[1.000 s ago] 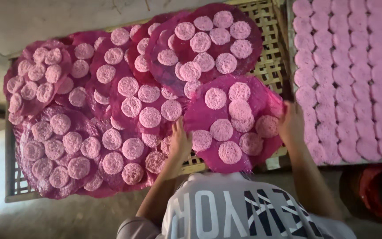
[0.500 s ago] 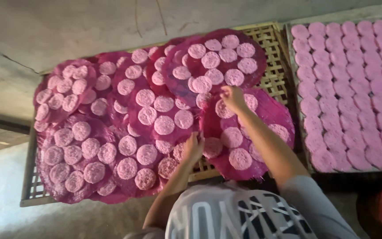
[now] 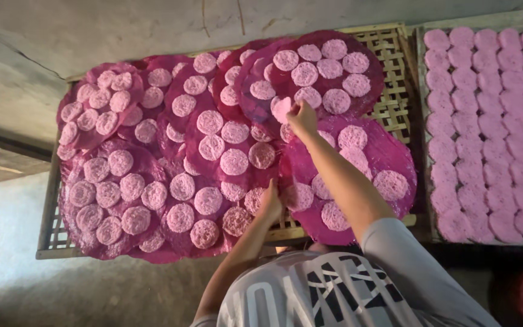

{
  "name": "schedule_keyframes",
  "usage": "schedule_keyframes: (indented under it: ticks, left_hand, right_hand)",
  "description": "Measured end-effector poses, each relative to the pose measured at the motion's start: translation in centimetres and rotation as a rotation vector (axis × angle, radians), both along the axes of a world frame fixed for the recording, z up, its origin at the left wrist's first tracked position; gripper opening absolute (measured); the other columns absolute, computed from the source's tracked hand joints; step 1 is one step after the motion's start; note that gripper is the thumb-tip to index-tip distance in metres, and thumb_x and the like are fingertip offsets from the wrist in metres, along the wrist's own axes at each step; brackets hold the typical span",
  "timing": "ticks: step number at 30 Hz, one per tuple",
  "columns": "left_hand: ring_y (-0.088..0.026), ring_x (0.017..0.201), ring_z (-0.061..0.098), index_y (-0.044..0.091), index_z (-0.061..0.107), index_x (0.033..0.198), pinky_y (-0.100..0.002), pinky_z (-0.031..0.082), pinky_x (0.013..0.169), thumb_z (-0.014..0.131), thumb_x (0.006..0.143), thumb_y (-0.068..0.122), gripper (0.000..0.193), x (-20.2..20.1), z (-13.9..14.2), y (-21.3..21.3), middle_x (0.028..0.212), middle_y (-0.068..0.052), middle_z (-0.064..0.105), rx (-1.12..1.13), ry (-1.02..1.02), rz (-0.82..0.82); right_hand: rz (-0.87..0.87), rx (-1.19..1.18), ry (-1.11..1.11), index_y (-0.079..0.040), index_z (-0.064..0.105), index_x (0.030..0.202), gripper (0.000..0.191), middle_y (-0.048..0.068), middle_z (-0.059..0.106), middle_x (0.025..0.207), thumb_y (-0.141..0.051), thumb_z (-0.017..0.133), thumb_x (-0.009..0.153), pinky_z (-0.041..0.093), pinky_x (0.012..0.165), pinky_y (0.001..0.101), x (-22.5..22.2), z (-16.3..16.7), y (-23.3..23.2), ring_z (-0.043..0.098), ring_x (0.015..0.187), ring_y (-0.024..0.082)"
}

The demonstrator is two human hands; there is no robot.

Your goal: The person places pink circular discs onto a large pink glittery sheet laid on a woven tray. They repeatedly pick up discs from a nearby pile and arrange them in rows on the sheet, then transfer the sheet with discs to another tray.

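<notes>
Bamboo rack (image 3: 394, 54): right hand (image 3: 302, 118) pinches pink disc (image 3: 282, 108); left hand (image 3: 270, 204) grip hidden, unclear.

Grey concrete floor (image 3: 122, 36), woven bamboo rack (image 3: 388, 48), dim light

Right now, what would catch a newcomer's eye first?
Overlapping dark magenta round mats carrying pale pink lacy discs cover the woven bamboo rack at centre. The right hand pinches one small pink disc above them; the left hand rests near the front edge. Plain pink rounds fill the right tray.
</notes>
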State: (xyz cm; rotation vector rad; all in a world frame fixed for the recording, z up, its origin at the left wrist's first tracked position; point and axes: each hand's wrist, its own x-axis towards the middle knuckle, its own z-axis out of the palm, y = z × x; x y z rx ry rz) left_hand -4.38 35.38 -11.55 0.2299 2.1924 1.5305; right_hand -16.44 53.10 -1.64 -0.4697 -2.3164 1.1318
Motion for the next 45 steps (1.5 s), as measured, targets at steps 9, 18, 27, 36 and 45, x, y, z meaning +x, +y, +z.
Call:
schedule_keyframes:
  ticks: [9,18,27,36,45]
  left_hand:
    - [-0.043,0.098,0.069,0.003,0.057,0.128,-0.049,0.054,0.083,0.065,0.095,0.026,0.041,-1.0,-2.4,0.5,0.107,-0.025,0.071,-0.160,0.286,-0.032]
    - [-0.041,0.087,0.070,0.005,0.060,0.117,-0.049,0.053,0.075,0.067,0.094,0.027,0.032,-0.7,-3.4,-0.4,0.095,-0.023,0.072,-0.228,0.252,-0.064]
    - [-0.036,0.095,0.068,0.001,0.062,0.118,-0.046,0.053,0.083,0.070,0.094,0.033,0.041,-0.8,-3.8,0.6,0.106,-0.022,0.071,-0.059,0.408,-0.027]
    - [-0.023,0.092,0.060,-0.001,0.062,0.127,-0.039,0.051,0.079,0.068,0.096,0.024,0.040,-1.9,7.2,6.2,0.106,-0.012,0.066,-0.047,0.294,-0.108]
    - [-0.018,0.091,0.064,-0.001,0.061,0.127,-0.032,0.052,0.079,0.063,0.100,0.008,0.029,8.7,11.4,27.5,0.106,-0.008,0.069,0.534,-0.183,-0.360]
  right_hand:
    - [0.514,-0.681,-0.160,-0.004,0.059,0.118,0.029,0.007,0.065,0.108,-0.012,0.073,0.094,0.057,0.085,0.0272,10.1,-4.9,6.0,0.066,0.098,0.013]
    - [-0.266,0.689,-0.616,0.004,0.049,0.141,0.065,0.030,0.059,0.120,-0.011,0.070,0.081,0.053,0.082,0.0534,20.4,-7.6,18.0,0.060,0.105,0.050]
    - [-0.206,0.297,-0.576,-0.023,0.070,0.130,0.038,0.019,0.074,0.106,-0.028,0.065,0.093,0.055,0.080,0.0561,21.9,-6.7,20.0,0.071,0.093,0.041]
    - [-0.013,-0.109,-0.161,-0.001,0.066,0.104,0.028,0.017,0.068,0.084,-0.025,0.074,0.093,0.050,0.071,0.0427,29.3,-3.4,21.7,0.061,0.076,0.026]
    - [-0.114,-0.602,0.152,0.000,0.063,0.124,0.030,0.001,0.069,0.105,-0.013,0.069,0.097,0.053,0.081,0.0266,50.7,1.1,35.9,0.061,0.093,0.009]
